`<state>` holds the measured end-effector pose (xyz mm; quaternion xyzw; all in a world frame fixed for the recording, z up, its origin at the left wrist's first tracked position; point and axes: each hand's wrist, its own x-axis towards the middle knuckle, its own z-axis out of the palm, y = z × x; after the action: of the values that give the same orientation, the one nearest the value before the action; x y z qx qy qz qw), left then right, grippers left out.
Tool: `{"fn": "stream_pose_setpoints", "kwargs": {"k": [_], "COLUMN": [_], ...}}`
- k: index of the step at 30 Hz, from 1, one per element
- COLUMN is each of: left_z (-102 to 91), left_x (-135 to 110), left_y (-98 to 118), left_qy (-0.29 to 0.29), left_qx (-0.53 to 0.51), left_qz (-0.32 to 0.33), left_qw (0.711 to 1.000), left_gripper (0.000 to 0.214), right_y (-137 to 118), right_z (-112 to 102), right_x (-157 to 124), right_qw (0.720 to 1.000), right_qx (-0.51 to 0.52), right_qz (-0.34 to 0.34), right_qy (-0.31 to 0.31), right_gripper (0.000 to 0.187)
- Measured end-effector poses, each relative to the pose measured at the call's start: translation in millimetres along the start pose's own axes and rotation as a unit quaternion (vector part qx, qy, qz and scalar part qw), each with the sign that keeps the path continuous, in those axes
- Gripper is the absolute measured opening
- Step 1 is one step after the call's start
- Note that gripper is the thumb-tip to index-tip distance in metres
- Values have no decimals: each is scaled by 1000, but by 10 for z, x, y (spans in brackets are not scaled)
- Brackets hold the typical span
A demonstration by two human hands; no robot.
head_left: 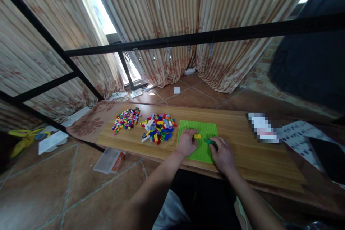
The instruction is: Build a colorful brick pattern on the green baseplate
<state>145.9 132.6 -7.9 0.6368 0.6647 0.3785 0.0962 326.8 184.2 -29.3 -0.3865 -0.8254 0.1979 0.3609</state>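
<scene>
A green studded baseplate point(201, 129) lies on the wooden table point(237, 140). My left hand point(186, 143) rests on the plate's left part, fingers curled, touching or beside a yellow brick point(197, 136) that sits on the plate. My right hand point(222, 154) lies on the plate's right front part, fingers closed round a dark green brick point(209, 141). Left of the plate lies a heap of larger mixed-colour bricks point(158, 131), and further left a heap of small bricks point(126, 118).
A white item with a blurred patch point(262, 127) and a printed sheet point(299, 136) lie on the table's right end. A clear plastic box point(109, 160) sits on the tiled floor. A black metal frame point(188, 39) and curtains stand behind.
</scene>
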Motion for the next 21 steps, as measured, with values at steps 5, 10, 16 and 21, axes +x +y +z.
{"fn": "stream_pose_setpoints", "kwargs": {"k": [5,10,16,21], "left_z": [3,4,-22,-42], "left_x": [-2,-3,0,12], "left_y": [6,-19,-18,7], "left_qy": [1,-1,1,-1], "left_qx": [-6,-26,-49,-51], "left_qz": [1,-2,-1,-4], "left_qw": [1000,1000,999,999], "left_gripper": [38,39,46,48], "right_y": [14,-4,-24,-36], "right_z": [-10,-16,-12,-15], "right_x": [-3,-4,-11,-9], "right_qw": [1000,1000,1000,1000], "right_qx": [-10,-12,-12,-16], "right_qz": [3,3,13,12], "right_qy": [-14,-16,-9,-3], "right_gripper": [25,25,28,29]}}
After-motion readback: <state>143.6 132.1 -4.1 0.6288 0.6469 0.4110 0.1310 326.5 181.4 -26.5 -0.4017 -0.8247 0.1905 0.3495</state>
